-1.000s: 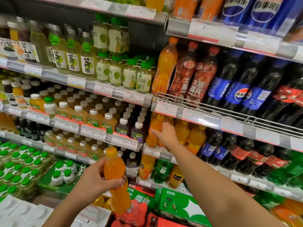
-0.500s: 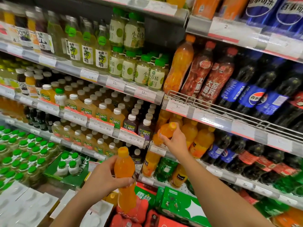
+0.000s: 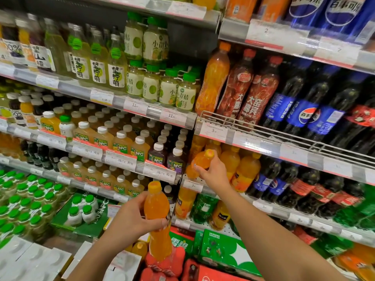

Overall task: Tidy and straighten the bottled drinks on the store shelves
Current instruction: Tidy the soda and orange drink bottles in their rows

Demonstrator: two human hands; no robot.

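Observation:
My left hand [image 3: 132,218] grips an upright orange soda bottle [image 3: 158,224] by its middle, in front of the lower shelves. My right hand [image 3: 214,173] holds a second orange soda bottle [image 3: 199,163], tilted with its cap up and to the right, at the front edge of the shelf [image 3: 192,184] where more orange sodas [image 3: 245,171] stand. Beside those stand dark cola bottles [image 3: 269,179] with blue labels.
Juice bottles with white caps [image 3: 121,142] fill the left shelves, green-capped tea bottles [image 3: 168,88] stand above. Large cola bottles [image 3: 304,112] sit behind a wire rail [image 3: 263,128]. Green and red cartons [image 3: 221,250] lie on the floor below, green-capped packs [image 3: 24,203] at the lower left.
My right hand has pulled an orange bottle out from the shelf row and tipped it toward me. My left hand with its bottle stays roughly where it was.

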